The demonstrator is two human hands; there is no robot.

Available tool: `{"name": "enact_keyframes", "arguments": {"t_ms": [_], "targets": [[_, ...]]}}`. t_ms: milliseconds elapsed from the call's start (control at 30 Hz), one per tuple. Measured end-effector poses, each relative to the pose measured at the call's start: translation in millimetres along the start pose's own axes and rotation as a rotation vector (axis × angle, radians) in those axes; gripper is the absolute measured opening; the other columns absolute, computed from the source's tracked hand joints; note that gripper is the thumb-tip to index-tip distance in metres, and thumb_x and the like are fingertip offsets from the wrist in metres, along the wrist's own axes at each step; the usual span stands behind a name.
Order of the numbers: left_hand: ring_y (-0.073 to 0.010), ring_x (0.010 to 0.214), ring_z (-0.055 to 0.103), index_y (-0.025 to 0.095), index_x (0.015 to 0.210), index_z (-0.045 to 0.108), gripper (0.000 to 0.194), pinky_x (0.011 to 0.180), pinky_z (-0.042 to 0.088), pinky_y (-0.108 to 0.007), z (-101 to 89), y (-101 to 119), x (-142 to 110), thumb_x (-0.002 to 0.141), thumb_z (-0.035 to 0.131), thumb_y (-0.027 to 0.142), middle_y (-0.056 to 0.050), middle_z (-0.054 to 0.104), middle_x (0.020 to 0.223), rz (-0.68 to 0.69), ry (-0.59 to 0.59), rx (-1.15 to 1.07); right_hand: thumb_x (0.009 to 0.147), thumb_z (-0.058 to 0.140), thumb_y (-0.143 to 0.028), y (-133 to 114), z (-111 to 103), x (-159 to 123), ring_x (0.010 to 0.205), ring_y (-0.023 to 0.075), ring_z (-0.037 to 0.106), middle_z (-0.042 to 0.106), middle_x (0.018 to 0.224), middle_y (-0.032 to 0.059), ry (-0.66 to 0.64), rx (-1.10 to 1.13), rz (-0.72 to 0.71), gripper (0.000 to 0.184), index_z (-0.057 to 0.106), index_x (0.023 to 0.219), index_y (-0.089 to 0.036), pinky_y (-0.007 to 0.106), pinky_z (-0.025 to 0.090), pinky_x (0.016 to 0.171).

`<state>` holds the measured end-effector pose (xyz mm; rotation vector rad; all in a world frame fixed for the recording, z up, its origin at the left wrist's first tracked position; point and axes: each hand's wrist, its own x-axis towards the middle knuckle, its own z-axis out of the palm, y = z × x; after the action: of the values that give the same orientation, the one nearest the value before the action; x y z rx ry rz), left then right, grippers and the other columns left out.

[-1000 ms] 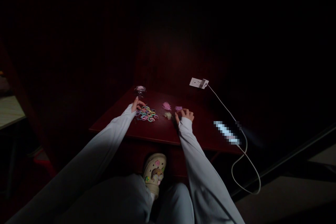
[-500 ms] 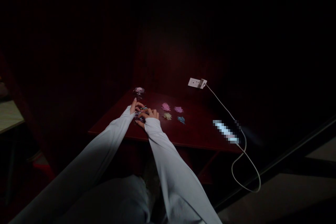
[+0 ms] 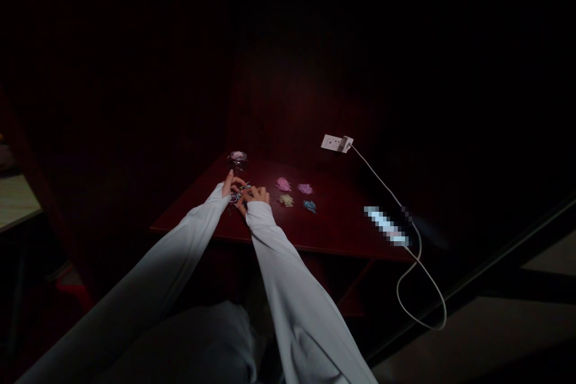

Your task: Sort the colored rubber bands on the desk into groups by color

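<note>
A heap of small, thin mixed-colour pieces (image 3: 234,198), perhaps little elastic bands, lies on the dark red table (image 3: 189,213) near its left side. My left hand (image 3: 231,183) rests at the heap's far left edge, thumb raised and fingers apart. Over the heap's right part, my right hand (image 3: 255,195) has its fingers bent down, with thumb and forefinger drawn close together. Whatever is between those fingertips is too small to make out. To the right lie sorted piles: pink (image 3: 283,184), purple (image 3: 305,189), cream (image 3: 285,200) and blue (image 3: 309,207).
Behind my left hand stands a clear round jar (image 3: 237,160) with a pale pinkish top. A white socket plate (image 3: 333,143) is on the back wall. Its white cable (image 3: 378,174) runs down past a bright, pixelated object (image 3: 387,226) at the table's right end.
My right hand's thumb and forefinger have drawn closer together over the heap. The left hand stays almost in place. The whole view has shifted very slightly.
</note>
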<state>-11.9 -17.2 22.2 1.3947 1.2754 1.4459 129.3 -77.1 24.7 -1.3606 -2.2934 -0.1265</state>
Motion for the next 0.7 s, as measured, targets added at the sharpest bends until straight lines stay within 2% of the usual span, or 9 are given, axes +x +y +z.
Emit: {"name": "enact_keyframes", "arguments": {"t_ms": [100, 200, 300, 367, 433, 567, 700], "targets": [[-0.0207, 0.056, 0.055, 0.023, 0.066, 0.066, 0.084, 0.054, 0.043, -0.03, -1.7, -2.8, 2.2, 0.086, 0.019, 0.089, -0.007, 0.061, 0.058, -0.027, -0.034, 0.0, 0.101, 0.072, -0.034, 4.6, 6.2, 1.5, 0.119, 0.0261, 0.05, 0.069, 0.13, 0.0067, 0.06, 0.074, 0.034, 0.011, 0.08, 0.101, -0.026, 0.04, 0.042, 0.098], [-0.0205, 0.056, 0.057, 0.022, 0.066, 0.068, 0.084, 0.054, 0.045, -0.03, -3.3, -5.7, 5.2, 0.09, 0.019, 0.085, -0.008, 0.064, 0.058, -0.045, -0.032, -0.003, 0.101, 0.072, -0.035, 21.6, 6.5, 1.6, 0.119, 0.0253, 0.051, 0.071, 0.122, 0.0046, 0.191, 0.178, 0.17, 0.011, 0.08, 0.098, -0.028, 0.04, 0.04, 0.101], [-0.0206, 0.059, 0.058, 0.022, 0.067, 0.07, 0.083, 0.054, 0.044, -0.029, -5.1, -6.8, 6.6, 0.094, 0.018, 0.081, -0.007, 0.064, 0.057, -0.027, 0.005, 0.021, 0.102, 0.067, -0.038, 55.7, -5.5, -5.0, 0.117, 0.0277, 0.051, 0.07, 0.12, 0.0062, 0.313, 0.232, 0.38, 0.018, 0.08, 0.096, -0.027, 0.042, 0.039, 0.101], [-0.0209, 0.06, 0.059, 0.022, 0.067, 0.071, 0.082, 0.055, 0.042, -0.029, -5.8, -6.0, 6.5, 0.094, 0.02, 0.08, -0.007, 0.064, 0.057, -0.031, -0.025, 0.037, 0.101, 0.064, -0.038, 84.4, -19.2, -14.9, 0.115, 0.0297, 0.05, 0.069, 0.12, 0.0087, 0.377, 0.217, 0.521, 0.022, 0.079, 0.094, -0.025, 0.043, 0.038, 0.098], [-0.0212, 0.062, 0.058, 0.021, 0.068, 0.071, 0.081, 0.057, 0.042, -0.029, -5.3, -4.4, 5.2, 0.093, 0.021, 0.08, -0.007, 0.063, 0.056, -0.03, -0.029, 0.037, 0.099, 0.064, -0.036, 112.9, -34.2, -28.2, 0.113, 0.0302, 0.048, 0.068, 0.119, 0.0099, 0.436, 0.182, 0.606, 0.021, 0.079, 0.092, -0.024, 0.042, 0.036, 0.096], [-0.0216, 0.061, 0.057, 0.022, 0.068, 0.068, 0.082, 0.057, 0.039, -0.03, -1.0, -1.9, 0.7, 0.087, 0.02, 0.086, -0.007, 0.06, 0.055, -0.01, 0.021, 0.04, 0.09, 0.07, -0.036, 152.9, -56.9, -54.5, 0.112, 0.0311, 0.045, 0.066, 0.116, 0.0115, 0.456, 0.11, 0.694, 0.017, 0.079, 0.083, -0.023, 0.043, 0.034, 0.094], [-0.0221, 0.061, 0.057, 0.022, 0.069, 0.068, 0.083, 0.059, 0.039, -0.031, 0.2, 0.7, -3.2, 0.086, 0.019, 0.087, -0.007, 0.06, 0.056, 0.008, 0.035, 0.054, 0.09, 0.074, -0.04, 162.5, -63.8, -65.7, 0.115, 0.0331, 0.045, 0.066, 0.12, 0.0137, 0.391, 0.086, 0.736, 0.018, 0.08, 0.085, -0.023, 0.046, 0.034, 0.094]]}}
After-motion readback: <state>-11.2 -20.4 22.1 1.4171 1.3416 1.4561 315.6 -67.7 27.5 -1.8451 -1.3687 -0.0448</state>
